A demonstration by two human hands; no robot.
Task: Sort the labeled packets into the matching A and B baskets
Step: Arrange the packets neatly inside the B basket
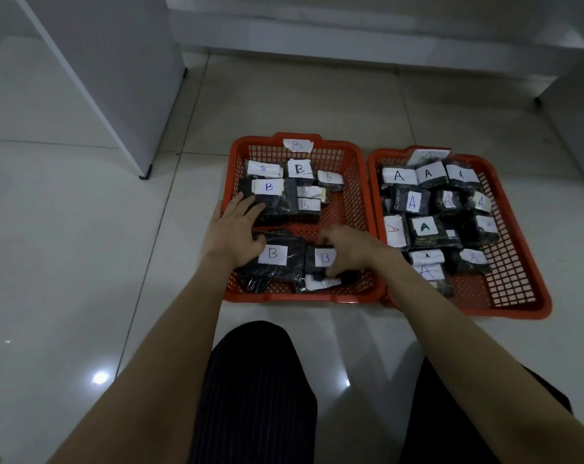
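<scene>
Fingers of the left hand lie spread and flat, tips on a dark packet at the left of the B basket, gripping nothing. Right hand, fingers curled, pinches a B packet near the basket's near edge.

Head view, one view only. Two orange baskets sit side by side on the tiled floor: B basket left, A basket right, each with a paper letter tag on its far rim. Every label I can read matches its basket.

Count: B basket, about nine packets, one label at the near edge unreadable. A basket, about twelve to fourteen, overlapping, count uncertain.

Judgement: sorting looks nearly finished; no loose packets on the floor in view. What is left appears to be seating the last B packet.
</scene>
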